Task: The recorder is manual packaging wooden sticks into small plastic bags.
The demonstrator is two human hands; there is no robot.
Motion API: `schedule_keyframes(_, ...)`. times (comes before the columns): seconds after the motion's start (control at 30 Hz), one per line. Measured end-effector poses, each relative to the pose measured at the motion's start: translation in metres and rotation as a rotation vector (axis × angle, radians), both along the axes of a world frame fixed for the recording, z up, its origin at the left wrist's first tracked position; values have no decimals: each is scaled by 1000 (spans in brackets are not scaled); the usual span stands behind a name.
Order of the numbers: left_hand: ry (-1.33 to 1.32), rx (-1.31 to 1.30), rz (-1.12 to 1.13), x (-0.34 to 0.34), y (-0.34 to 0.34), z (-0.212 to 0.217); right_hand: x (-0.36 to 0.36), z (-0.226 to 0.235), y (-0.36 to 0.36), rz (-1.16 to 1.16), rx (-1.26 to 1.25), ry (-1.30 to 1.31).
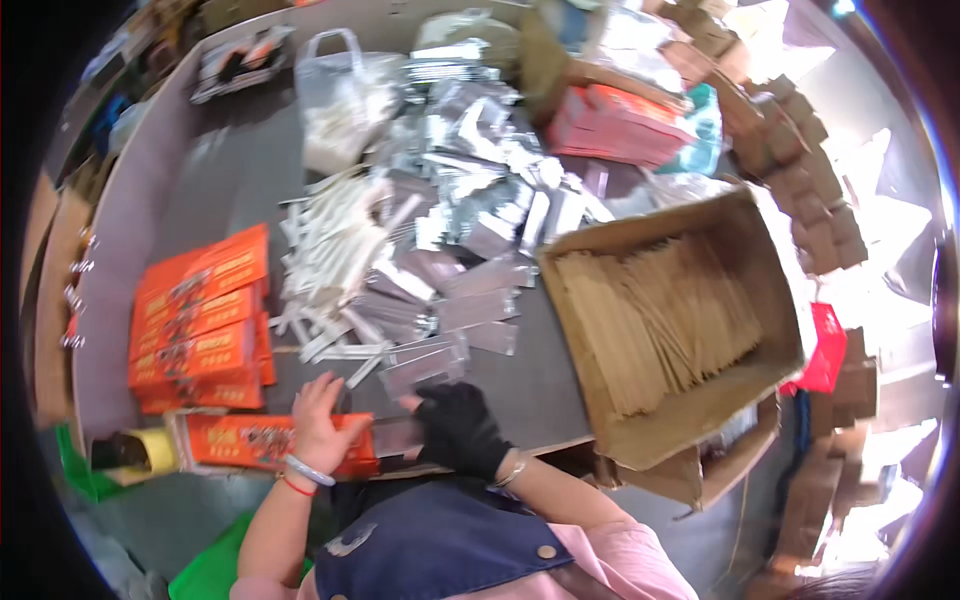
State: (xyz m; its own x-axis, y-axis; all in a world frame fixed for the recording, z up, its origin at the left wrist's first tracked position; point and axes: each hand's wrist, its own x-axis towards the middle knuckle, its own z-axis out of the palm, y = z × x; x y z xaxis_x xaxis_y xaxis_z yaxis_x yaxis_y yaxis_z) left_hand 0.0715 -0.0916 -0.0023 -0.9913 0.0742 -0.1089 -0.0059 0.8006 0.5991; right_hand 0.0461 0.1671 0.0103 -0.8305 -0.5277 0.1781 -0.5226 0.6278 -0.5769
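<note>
My bare left hand (318, 425), with a bangle and a red cord at the wrist, lies over a long orange printed packet (235, 440) at the table's near edge. Its fingers are stretched and the thumb stands apart. My right hand (458, 430) wears a black glove with bare fingertips. It is curled around the end of a clear flat packet (397, 437) just right of the orange one; part of the grip is hidden. More clear flat packets (425, 362) lie just beyond it. To the left sits an overlapping stack of orange packets (200, 325).
A cardboard box (690, 425) of thin wooden sticks (660, 320) stands on the right. Mid-table hold heaps of white wrapped sticks (335, 240) and shiny clear packets (480, 180). Behind are a plastic bag (345, 110) and a red-pink stack (620, 130). A raised rim (125, 240) borders the left.
</note>
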Motion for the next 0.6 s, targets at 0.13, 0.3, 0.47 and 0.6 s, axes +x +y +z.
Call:
schedule_keyframes(0.13,209,48,-3,-46,24,-4,-1,-9,126,-802,74,1)
schedule_keyframes(0.3,161,-120,-30,-67,25,-31,-1,2,189,-1101,715,-56)
schedule_keyframes(0.47,116,-25,-15,-61,15,-21,-6,-8,194,-1121,711,-54)
schedule_keyframes(0.6,36,-99,-34,-49,2,1,-6,-11,198,-1097,630,36)
